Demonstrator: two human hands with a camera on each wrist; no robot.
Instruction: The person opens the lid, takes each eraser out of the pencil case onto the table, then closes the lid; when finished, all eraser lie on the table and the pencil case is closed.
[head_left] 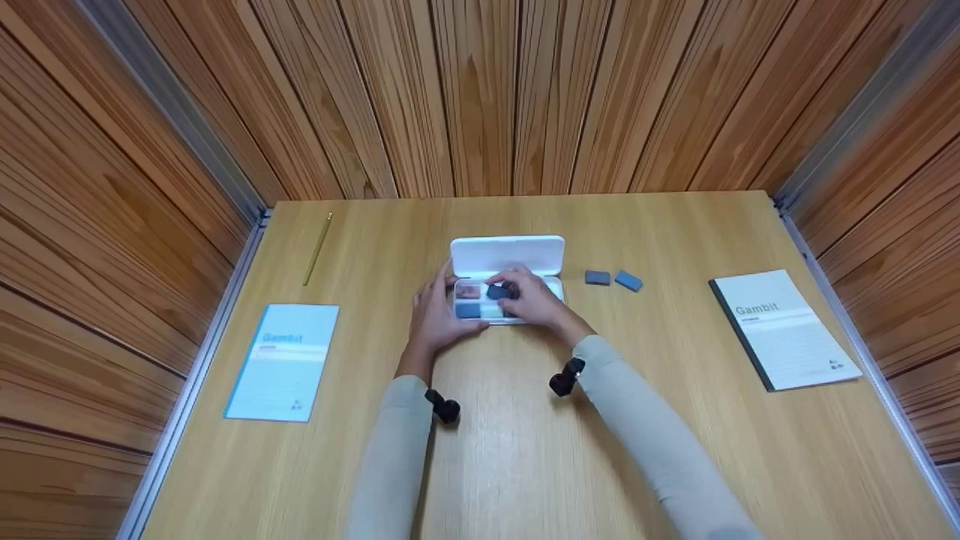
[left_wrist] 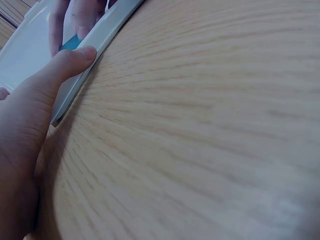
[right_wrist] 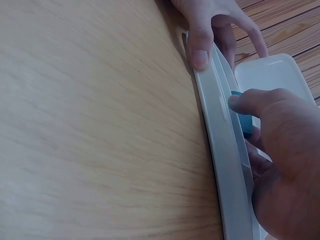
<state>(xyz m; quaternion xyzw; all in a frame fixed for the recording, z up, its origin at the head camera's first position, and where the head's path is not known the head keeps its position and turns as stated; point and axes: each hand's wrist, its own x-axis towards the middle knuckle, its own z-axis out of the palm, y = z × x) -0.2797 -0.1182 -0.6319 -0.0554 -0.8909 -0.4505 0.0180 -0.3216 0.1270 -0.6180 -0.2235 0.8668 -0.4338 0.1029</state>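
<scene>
Table (head_left: 510, 450): pale wood grain, plank walls (head_left: 480, 97) on three sides. White case (right_wrist: 215, 120) mid-width near far edge, lid (head_left: 508, 253) open toward that edge. Left hand (head_left: 439, 311) grips its left end, thumb at front. Right hand (head_left: 538, 300) pinches block (head_left: 497, 292) over case: small, dark blue, teal in wrist views.

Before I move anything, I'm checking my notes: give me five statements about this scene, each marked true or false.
1. The white case stands open. True.
2. The left hand pinches a blue block. False: the right hand does; the left hand grips the case.
3. Two loose blocks lie right of the case. True.
4. The gold stick lies right of the case. False: it lies left, beyond the blue-spined notebook.
5. The black-spined notebook is closed. True.
</scene>
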